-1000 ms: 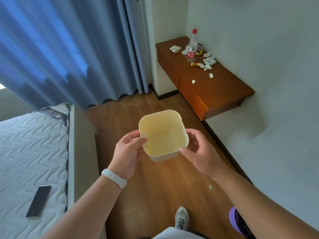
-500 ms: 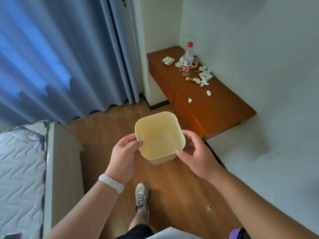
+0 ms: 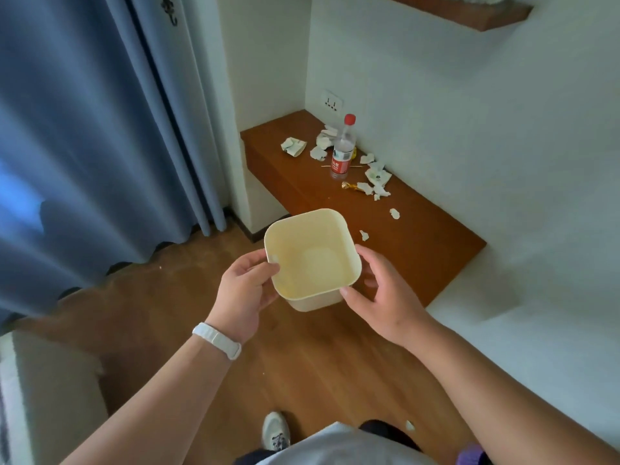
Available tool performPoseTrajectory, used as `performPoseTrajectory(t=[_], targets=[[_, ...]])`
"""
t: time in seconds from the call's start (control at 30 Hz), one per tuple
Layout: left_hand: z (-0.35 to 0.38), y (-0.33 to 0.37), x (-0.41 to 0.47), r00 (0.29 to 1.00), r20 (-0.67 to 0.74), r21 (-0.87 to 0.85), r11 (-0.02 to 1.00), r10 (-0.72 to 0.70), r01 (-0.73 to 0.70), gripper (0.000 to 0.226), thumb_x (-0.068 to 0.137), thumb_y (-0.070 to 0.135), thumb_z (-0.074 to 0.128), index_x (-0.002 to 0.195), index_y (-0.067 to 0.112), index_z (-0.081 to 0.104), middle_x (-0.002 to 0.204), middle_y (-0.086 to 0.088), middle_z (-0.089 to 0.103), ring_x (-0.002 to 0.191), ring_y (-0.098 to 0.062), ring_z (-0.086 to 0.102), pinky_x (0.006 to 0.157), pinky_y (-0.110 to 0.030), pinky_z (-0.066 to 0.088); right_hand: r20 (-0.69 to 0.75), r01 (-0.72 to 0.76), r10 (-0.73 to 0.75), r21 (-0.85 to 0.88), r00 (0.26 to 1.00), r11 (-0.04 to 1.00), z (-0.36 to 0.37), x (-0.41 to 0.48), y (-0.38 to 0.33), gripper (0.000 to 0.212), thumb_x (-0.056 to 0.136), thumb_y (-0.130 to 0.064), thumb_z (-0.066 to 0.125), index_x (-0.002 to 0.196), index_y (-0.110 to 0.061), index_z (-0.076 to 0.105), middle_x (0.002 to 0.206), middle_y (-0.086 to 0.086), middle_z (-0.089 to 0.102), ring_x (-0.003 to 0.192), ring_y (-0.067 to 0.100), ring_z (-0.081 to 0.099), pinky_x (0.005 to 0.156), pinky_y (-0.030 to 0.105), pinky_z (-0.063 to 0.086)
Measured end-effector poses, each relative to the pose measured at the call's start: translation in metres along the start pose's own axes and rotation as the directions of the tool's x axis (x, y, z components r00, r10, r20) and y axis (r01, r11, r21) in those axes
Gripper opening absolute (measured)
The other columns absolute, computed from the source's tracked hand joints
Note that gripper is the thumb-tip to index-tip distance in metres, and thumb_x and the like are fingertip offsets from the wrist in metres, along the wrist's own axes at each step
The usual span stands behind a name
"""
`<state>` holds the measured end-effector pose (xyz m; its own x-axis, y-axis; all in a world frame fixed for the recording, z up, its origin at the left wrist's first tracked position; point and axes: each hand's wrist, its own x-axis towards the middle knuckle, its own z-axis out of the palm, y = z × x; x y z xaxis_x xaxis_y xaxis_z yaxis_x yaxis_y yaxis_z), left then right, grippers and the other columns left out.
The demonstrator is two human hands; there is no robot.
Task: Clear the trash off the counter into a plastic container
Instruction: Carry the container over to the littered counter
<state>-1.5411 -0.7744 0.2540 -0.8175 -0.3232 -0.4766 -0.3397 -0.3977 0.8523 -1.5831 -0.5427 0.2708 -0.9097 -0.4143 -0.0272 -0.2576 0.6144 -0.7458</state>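
Note:
I hold a pale yellow, square plastic container [image 3: 312, 260] in front of me, its inside bare. My left hand [image 3: 243, 290] grips its left rim and my right hand [image 3: 385, 297] grips its right side. Just beyond it is the brown wooden counter [image 3: 419, 243] against the wall. On the counter stand a clear bottle with a red cap [image 3: 343, 149] and several crumpled white paper scraps [image 3: 377, 176], a folded paper [image 3: 293, 146], a gold wrapper [image 3: 349, 186] and small bits [image 3: 395, 213].
Blue curtains [image 3: 84, 129] hang at the left. A wall socket [image 3: 331, 103] sits above the counter, and a wooden shelf [image 3: 469, 11] is high on the wall. One paper scrap [image 3: 410, 425] lies on the wood floor near my shoe [image 3: 275, 431]. A bed edge is at lower left.
I have walked closer to the counter with the container held in both hands; the counter now sits just behind the container and the bed has slid out of view to the left.

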Motion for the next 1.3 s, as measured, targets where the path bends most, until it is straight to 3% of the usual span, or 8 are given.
performPoseTrajectory(t=[0.2,0.43,0.6,0.77,0.93,1.13,1.3], targets=[[-0.007,0.024,0.041,0.999,0.045,0.020,0.999,-0.031,0.030,0.025,0.096,0.003,0.061,0.119,0.010,0.068,0.104,-0.010,0.080,0.089,-0.023,0.076,0.082,-0.040,0.062,-0.024,-0.005,0.002,-0.101,1.000,0.995,0.007,0.034,-0.008,0.068,0.089,-0.052,0.060,0.147,-0.035,0.029,0.144,-0.019,0.042,0.129,0.000,0.044,0.101,0.027,0.049],[0.001,0.035,0.083,0.997,0.026,0.032,0.997,-0.070,0.069,0.025,0.096,0.004,0.062,0.119,0.012,0.068,0.107,-0.009,0.079,0.093,-0.024,0.076,0.085,-0.041,0.062,0.001,-0.066,0.066,-0.067,0.998,0.996,0.012,0.076,0.003,0.067,0.091,-0.046,0.061,0.148,-0.035,0.028,0.135,-0.027,0.037,0.123,-0.003,0.043,0.090,0.008,0.041],[0.014,0.045,0.118,0.996,-0.026,0.047,0.995,-0.083,0.084,0.026,0.096,0.005,0.062,0.120,0.014,0.067,0.112,-0.008,0.078,0.098,-0.025,0.075,0.083,-0.040,0.062,0.027,-0.051,0.052,-0.036,0.998,0.998,0.009,0.119,0.018,0.066,0.090,-0.045,0.063,0.147,-0.036,0.030,0.136,-0.024,0.042,0.120,-0.001,0.046,0.096,0.020,0.050],[0.048,0.060,0.160,0.993,-0.066,0.081,0.991,-0.100,0.105,0.024,0.096,0.006,0.062,0.117,0.014,0.066,0.113,-0.008,0.075,0.100,-0.027,0.073,0.092,-0.047,0.059,0.062,-0.105,0.106,-0.024,0.992,0.994,-0.013,0.167,0.036,0.070,0.089,-0.051,0.061,0.148,-0.039,0.026,0.145,-0.018,0.039,0.128,0.002,0.041,0.102,0.035,0.049],[0.098,0.065,0.208,0.992,-0.042,0.149,0.981,-0.122,0.127,0.027,0.095,0.007,0.064,0.121,0.013,0.063,0.116,-0.010,0.074,0.102,-0.028,0.073,0.089,-0.047,0.061,0.078,-0.172,0.170,0.018,0.982,0.985,-0.043,0.205,0.075,0.070,0.091,-0.048,0.060,0.150,-0.037,0.024,0.128,-0.028,0.033,0.122,-0.003,0.038,0.098,0.027,0.044],[0.151,0.062,0.252,0.988,-0.034,0.204,0.967,-0.150,0.154,0.027,0.093,0.011,0.068,0.119,0.018,0.064,0.115,-0.008,0.076,0.101,-0.028,0.075,0.093,-0.054,0.059,0.097,-0.187,0.183,0.035,0.978,0.982,-0.077,0.240,0.126,0.070,0.090,-0.055,0.055,0.150,-0.037,0.023,0.137,-0.026,0.034,0.126,-0.002,0.038,0.103,0.027,0.041],[0.183,0.064,0.269,0.987,-0.035,0.206,0.965,-0.155,0.159,0.027,0.093,0.009,0.068,0.119,0.016,0.063,0.112,-0.007,0.077,0.090,-0.022,0.078,0.087,-0.048,0.062,0.095,-0.194,0.187,0.082,0.978,0.977,-0.094,0.259,0.152,0.065,0.090,-0.049,0.058,0.146,-0.045,0.025,0.135,-0.027,0.042,0.123,-0.006,0.044,0.100,0.024,0.041]])
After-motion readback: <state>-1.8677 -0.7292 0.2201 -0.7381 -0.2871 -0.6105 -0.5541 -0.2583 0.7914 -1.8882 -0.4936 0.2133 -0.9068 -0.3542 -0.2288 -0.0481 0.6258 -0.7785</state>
